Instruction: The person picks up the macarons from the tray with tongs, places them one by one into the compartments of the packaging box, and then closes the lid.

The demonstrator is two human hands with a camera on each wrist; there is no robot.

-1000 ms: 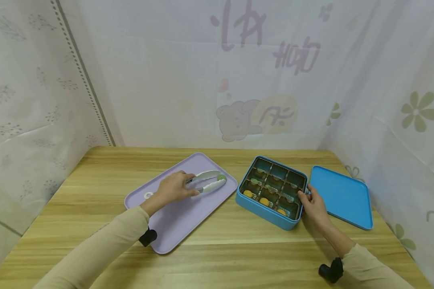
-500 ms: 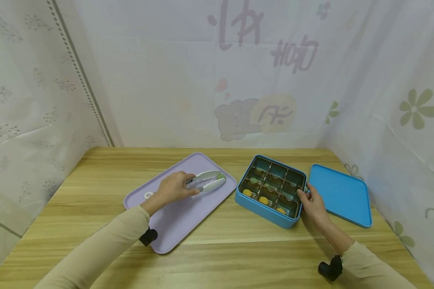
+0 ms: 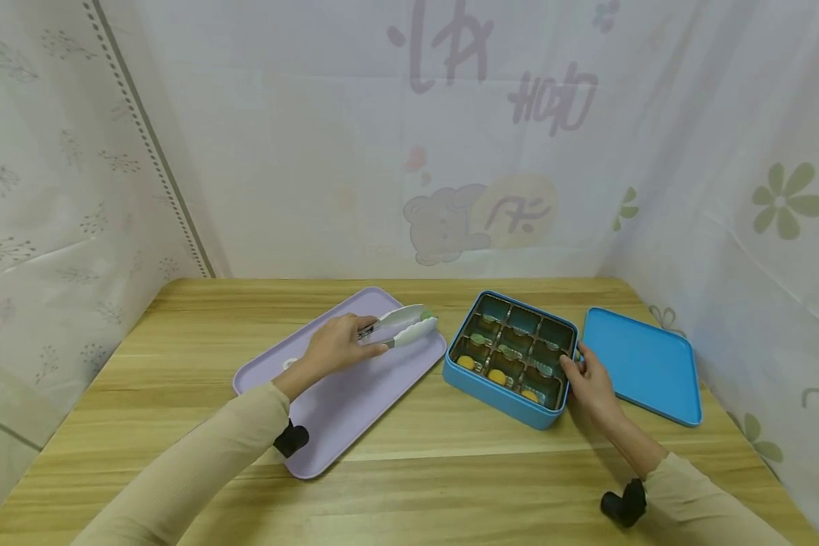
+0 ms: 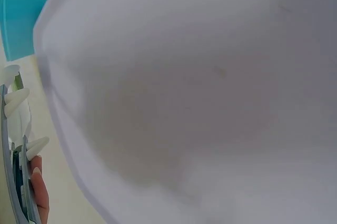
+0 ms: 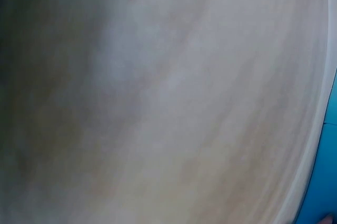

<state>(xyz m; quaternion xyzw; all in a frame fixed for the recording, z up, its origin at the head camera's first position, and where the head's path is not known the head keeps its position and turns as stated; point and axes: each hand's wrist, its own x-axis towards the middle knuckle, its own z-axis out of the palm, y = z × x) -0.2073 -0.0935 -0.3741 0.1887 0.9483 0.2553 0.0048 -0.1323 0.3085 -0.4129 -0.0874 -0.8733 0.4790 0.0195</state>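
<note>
My left hand point(image 3: 336, 346) grips a pair of tongs point(image 3: 416, 331) with white scalloped ends, above the far right part of a lilac tray point(image 3: 334, 425). Between the tong ends sits a small green piece point(image 3: 428, 315); its exact kind cannot be told. At the box's right side, my right hand point(image 3: 592, 387) holds the rim of a blue box point(image 3: 494, 400), thumb on top. A dark divided insert point(image 3: 519, 345) fills the box, with yellow round pieces point(image 3: 497, 377) in the front row and green pieces point(image 3: 478, 340) behind. The left wrist view catches the tongs point(image 4: 16, 108) at its left edge.
A flat blue lid point(image 3: 644, 368) lies on the wooden table point(image 3: 409, 493) right of the box. A small white ring point(image 3: 290, 363) shows on the tray by my left wrist. Printed cloth point(image 3: 314, 152) hangs around the back and sides.
My left hand has lifted the tongs, with the green piece between their ends, slightly up and to the right off the tray. My right hand stays on the box.
</note>
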